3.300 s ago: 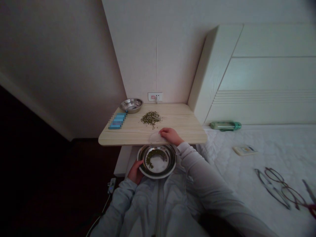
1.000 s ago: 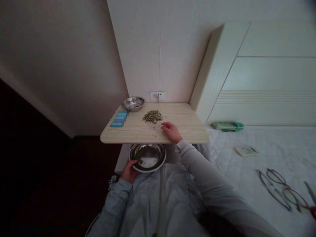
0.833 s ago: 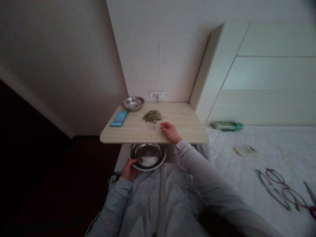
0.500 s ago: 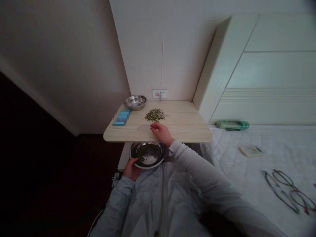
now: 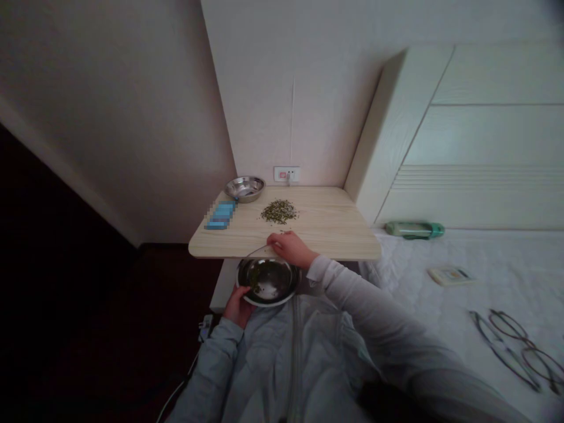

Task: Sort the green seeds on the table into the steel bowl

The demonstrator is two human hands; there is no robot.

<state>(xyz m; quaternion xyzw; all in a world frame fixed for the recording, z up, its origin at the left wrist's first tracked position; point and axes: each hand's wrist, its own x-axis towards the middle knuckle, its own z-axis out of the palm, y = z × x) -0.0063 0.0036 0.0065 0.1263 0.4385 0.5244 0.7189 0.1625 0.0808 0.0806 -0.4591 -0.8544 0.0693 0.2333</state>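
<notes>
My left hand [image 5: 238, 306] grips the near left rim of a stainless steel bowl [image 5: 277, 303], with its thumb over the edge. Small green bean-like grains [image 5: 254, 276] cling to the bowl's inner left side. My right hand [image 5: 291, 248] is closed on a thin, clear, curved-edged piece [image 5: 256, 250] at the table's front edge, just above the bowl. What kind of thing this piece is, I cannot make out. Beyond my right hand, a loose pile of green grains [image 5: 279, 212] lies on the pale wooden table [image 5: 335, 226].
A second steel bowl [image 5: 253, 197] stands at the table's back left, by a blue blurred-out object [image 5: 221, 215]. To the right, a green bottle [image 5: 414, 229], a small pale box [image 5: 452, 275] and glasses [image 5: 506, 323] lie on the bed. A socket [image 5: 286, 174] is behind the table.
My right hand has drawn the clear piece toward me, from the tabletop to the front edge over the bowl. My left hand still holds the bowl. The view has shifted slightly.
</notes>
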